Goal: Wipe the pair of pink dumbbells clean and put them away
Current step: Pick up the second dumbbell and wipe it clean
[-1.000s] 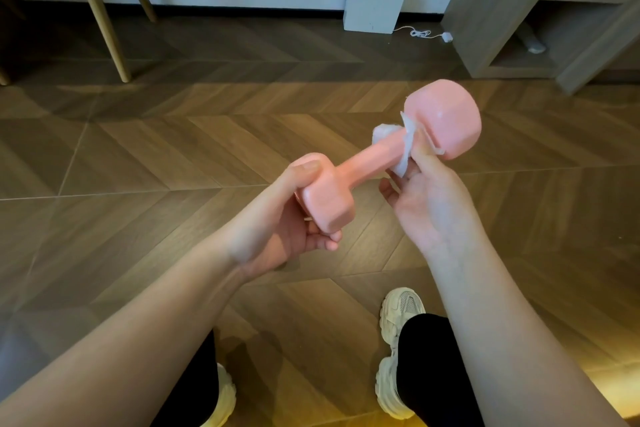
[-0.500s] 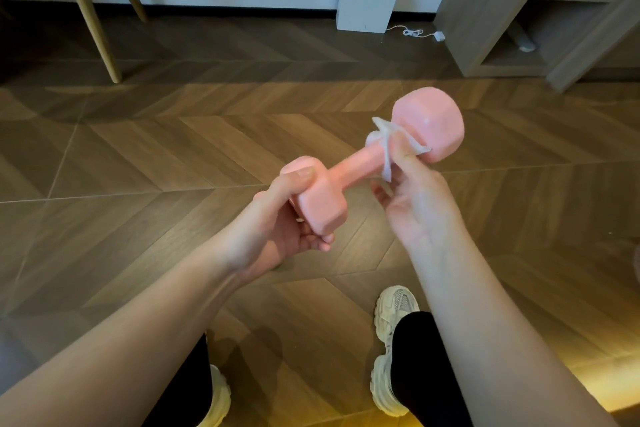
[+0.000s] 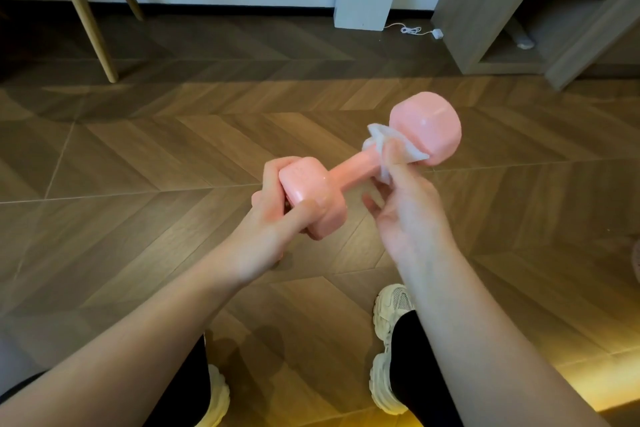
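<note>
Pink dumbbell (image 3: pixel 353 170), its near head clasped by the left hand (image 3: pixel 277 218), wants slow turning while the right hand (image 3: pixel 405 215) pinches the white wipe (image 3: pixel 384 146) against the handle's two-o'clock end.

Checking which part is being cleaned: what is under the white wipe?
The crumpled white wipe, pinched by the right hand, wraps the handle of the glossy pink dumbbell beside its far head. That stretch of handle is covered and cannot be seen.

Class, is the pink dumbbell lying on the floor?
No, the left hand holds the dumbbell above the floor; the right hand presses a wipe on it.
</note>
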